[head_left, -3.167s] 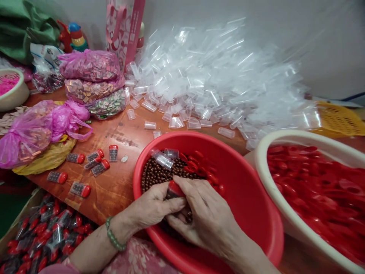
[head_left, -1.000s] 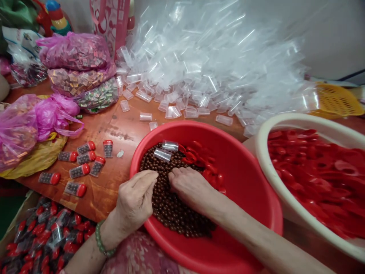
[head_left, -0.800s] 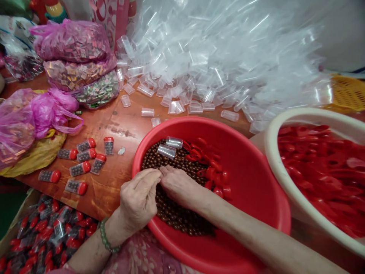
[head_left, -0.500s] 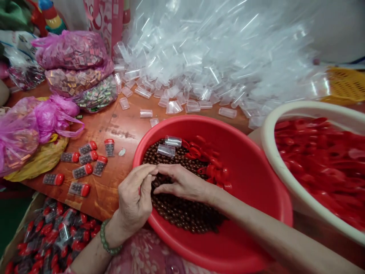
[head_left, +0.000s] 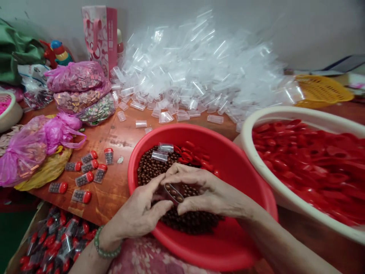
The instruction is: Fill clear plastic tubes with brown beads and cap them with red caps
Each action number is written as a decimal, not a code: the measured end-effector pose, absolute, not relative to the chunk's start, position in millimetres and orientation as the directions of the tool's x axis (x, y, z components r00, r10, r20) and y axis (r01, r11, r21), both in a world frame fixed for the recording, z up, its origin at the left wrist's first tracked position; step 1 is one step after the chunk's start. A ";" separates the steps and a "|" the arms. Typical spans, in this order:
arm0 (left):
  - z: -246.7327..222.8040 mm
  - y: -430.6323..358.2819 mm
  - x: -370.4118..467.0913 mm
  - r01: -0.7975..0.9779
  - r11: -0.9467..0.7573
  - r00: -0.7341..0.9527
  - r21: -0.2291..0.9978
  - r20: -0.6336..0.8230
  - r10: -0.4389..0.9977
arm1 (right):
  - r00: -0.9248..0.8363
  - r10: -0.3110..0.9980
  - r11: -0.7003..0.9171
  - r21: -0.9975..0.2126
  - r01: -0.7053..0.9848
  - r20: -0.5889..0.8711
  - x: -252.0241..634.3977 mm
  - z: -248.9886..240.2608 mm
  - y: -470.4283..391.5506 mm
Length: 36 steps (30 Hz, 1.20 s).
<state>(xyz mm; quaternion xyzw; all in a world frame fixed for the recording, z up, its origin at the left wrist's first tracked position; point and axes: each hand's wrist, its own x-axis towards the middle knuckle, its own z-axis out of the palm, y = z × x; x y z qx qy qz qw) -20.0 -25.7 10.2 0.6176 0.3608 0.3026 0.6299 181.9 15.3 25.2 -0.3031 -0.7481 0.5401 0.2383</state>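
A clear plastic container with brown ball-shaped pieces showing at its open mouth is held between my two hands, over the red basin. My left hand, with a green bead bracelet at the wrist, closes round its left side, thumb in front. Curved over the other side is my right hand, its thumb beside the mouth. Beneath lie many shiny brown balls in the red basin. Two clear tubes rest on the balls, beside several red caps.
A cream basin of red caps stands at right. Loose clear containers are heaped behind. Filled red-capped containers lie on the table at left, with more in a box below. Pink bags sit at back left.
Both hands have moved slightly right and farther apart at the fingers, and the container's mouth with brown balls now shows between them. The camera view has shifted.
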 end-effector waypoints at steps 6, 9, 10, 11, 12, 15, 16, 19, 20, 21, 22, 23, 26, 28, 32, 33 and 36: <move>13.9 -23.3 -9.3 -0.037 0.123 0.552 0.992 -0.083 0.830 | -0.694 0.717 0.282 -0.936 0.211 0.059 187.2 33.1 9.7; 10.3 -22.9 -9.4 -0.036 0.148 0.552 0.988 -0.104 0.827 | -0.609 0.788 0.308 -0.914 0.264 0.090 186.3 34.0 6.1; 9.0 -22.9 -9.7 -0.042 0.162 0.553 0.986 -0.112 0.826 | -0.584 0.805 0.320 -0.905 0.282 0.102 185.5 34.5 5.4; 7.8 -22.8 -10.0 -0.051 0.181 0.553 0.982 -0.123 0.824 | -0.571 0.812 0.334 -0.896 0.291 0.117 184.6 35.1 5.0; 6.7 -22.7 -10.3 -0.059 0.204 0.550 0.977 -0.138 0.824 | -0.573 0.810 0.348 -0.890 0.293 0.128 183.7 35.7 5.0; 3.9 -22.0 -11.6 -0.044 0.261 0.541 0.964 -0.196 0.818 | -0.595 0.797 0.351 -0.883 0.311 0.107 181.1 37.2 7.0; 3.2 -21.6 -12.2 -0.031 0.267 0.539 0.963 -0.209 0.816 | -0.596 0.799 0.338 -0.883 0.326 0.086 180.5 37.2 7.8; 1.8 -20.0 -13.8 -0.010 0.262 0.544 0.965 -0.215 0.811 | -0.606 0.796 0.288 -0.887 0.361 0.012 180.0 36.0 9.2; 1.5 -19.5 -14.1 -0.019 0.264 0.550 0.964 -0.210 0.809 | -0.614 0.789 0.266 -0.893 0.363 -0.015 180.0 35.2 8.9; 1.3 -18.9 -14.2 -0.030 0.267 0.555 0.963 -0.206 0.806 | -0.622 0.781 0.237 -0.902 0.361 -0.044 180.1 34.3 8.4; 1.2 -18.4 -14.1 -0.039 0.270 0.559 0.962 -0.203 0.804 | -0.626 0.776 0.202 -0.912 0.356 -0.073 180.2 33.5 7.7; 1.1 -17.8 -14.0 -0.043 0.272 0.562 0.961 -0.201 0.802 | -0.623 0.777 0.169 -0.922 0.348 -0.093 180.2 32.7 6.9; 0.8 -16.4 -13.3 -0.044 0.259 0.571 0.965 -0.188 0.799 | -0.612 0.786 0.153 -0.932 0.330 -0.087 179.5 31.5 5.7; 0.3 -15.6 -13.1 -0.058 0.250 0.582 0.966 -0.171 0.795 | -0.625 0.778 0.191 -0.920 0.341 -0.070 178.4 32.1 6.6; -0.7 -14.8 -14.3 -0.030 0.224 0.584 0.974 -0.165 0.795 | -0.652 0.754 0.243 -0.888 0.391 -0.080 175.2 35.6 10.0; -0.9 -14.8 -14.7 -0.016 0.209 0.586 0.978 -0.160 0.795 | -0.655 0.751 0.252 -0.882 0.399 -0.081 174.3 36.7 10.4; -1.4 -15.0 -15.6 0.025 0.159 0.588 0.987 -0.143 0.796 | -0.660 0.744 0.246 -0.876 0.415 -0.104 171.8 39.2 8.9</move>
